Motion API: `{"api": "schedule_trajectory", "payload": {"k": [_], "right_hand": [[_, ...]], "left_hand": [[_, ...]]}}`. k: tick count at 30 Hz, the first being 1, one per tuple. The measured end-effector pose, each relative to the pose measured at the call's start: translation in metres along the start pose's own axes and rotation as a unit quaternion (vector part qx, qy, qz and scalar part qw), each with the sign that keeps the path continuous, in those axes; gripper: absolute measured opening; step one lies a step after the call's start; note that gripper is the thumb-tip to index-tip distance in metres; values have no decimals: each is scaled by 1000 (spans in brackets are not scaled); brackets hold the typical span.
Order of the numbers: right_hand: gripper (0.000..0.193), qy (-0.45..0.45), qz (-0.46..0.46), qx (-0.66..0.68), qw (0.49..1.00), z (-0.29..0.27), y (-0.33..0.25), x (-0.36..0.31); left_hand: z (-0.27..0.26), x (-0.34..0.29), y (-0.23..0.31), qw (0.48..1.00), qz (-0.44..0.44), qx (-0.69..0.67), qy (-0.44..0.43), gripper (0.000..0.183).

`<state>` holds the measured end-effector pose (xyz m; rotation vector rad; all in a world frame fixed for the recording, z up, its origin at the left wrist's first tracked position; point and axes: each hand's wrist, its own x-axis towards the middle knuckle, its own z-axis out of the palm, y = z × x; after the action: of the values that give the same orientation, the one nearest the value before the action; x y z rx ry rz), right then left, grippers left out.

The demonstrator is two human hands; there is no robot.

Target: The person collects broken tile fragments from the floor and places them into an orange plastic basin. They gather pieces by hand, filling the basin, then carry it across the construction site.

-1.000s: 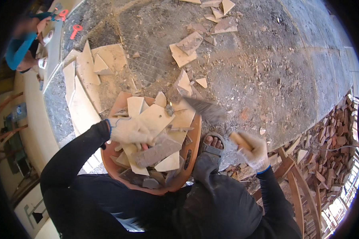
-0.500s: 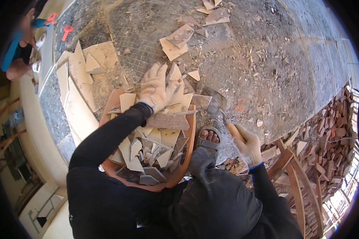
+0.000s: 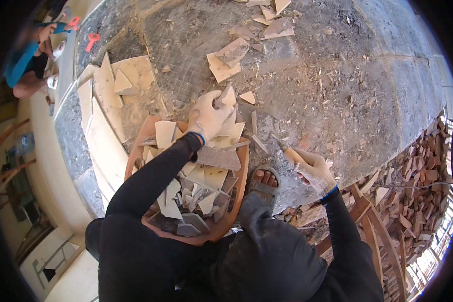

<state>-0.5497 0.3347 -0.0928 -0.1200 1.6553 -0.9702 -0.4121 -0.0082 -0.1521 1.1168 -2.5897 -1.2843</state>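
Note:
My gloved left hand [image 3: 210, 115] reaches past the far rim of an orange basin [image 3: 235, 201] and closes on a pale broken tile shard [image 3: 228, 95] on the rough concrete floor. The basin sits in front of me, heaped with several beige and grey tile fragments [image 3: 196, 186]. Off to the right, my gloved right hand [image 3: 314, 168] grips a wooden-handled tool [image 3: 286, 149] whose metal tip points toward the shards. A sandalled foot [image 3: 263, 182] rests between the basin and that hand.
Larger tile pieces [image 3: 118, 83] lie left of the basin, and more shards [image 3: 229, 55] are scattered farther out on the floor. A heap of reddish rubble [image 3: 418, 181] and wooden bars fill the right. Another person in blue [image 3: 25, 60] crouches at upper left.
My left hand has stretched from the basin's pile out past its rim onto a shard on the floor. The right hand with the tool has lifted slightly and shifted forward.

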Motion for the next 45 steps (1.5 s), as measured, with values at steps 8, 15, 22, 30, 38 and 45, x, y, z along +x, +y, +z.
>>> {"api": "schedule_trajectory", "payload": {"k": [8,15,22,30,38,45], "right_hand": [[51,245,-26,46,968,18,68,-18],[45,495,-185,-413,742,45,31,15],[70,271,-313,-388,824,80,-37,87],[48,128,-344,-482,795,70,-50,123],[27,143,-211,-431,866,90,-47,105],[31,266,-240,-224,906,114,-45,47]], "left_hand": [[-37,43,31,917,67,-55,-388,62],[-36,45,69,849,179,110,-484,69],[-78,33,84,861,136,108,-477,67],[-183,-60,73,859,-61,9,-508,56],[-186,-108,66,779,40,147,-609,38],[-168,-57,29,963,-17,40,-266,42]]}}
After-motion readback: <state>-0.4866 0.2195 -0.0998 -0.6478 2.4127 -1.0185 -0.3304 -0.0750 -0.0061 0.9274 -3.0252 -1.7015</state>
